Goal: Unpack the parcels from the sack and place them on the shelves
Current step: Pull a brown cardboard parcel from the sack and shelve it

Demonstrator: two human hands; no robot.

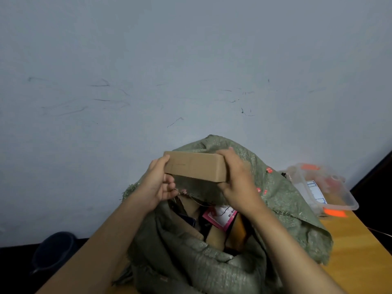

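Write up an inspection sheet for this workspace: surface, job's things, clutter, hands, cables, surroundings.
Surface: wooden table, bare at its right side.
Job's things: green woven sack standing open on the table, more parcels inside it; one brown cardboard box held above the sack's mouth.
Clutter: clear plastic tub of blurred items behind the sack on the right; orange label beside it.
Hands: left hand grips the box's left end; right hand grips its right end.
Cables: one thin wire at the table's right edge.
Surroundings: scuffed pale wall; dark bin on the floor to the left; no shelves in view.
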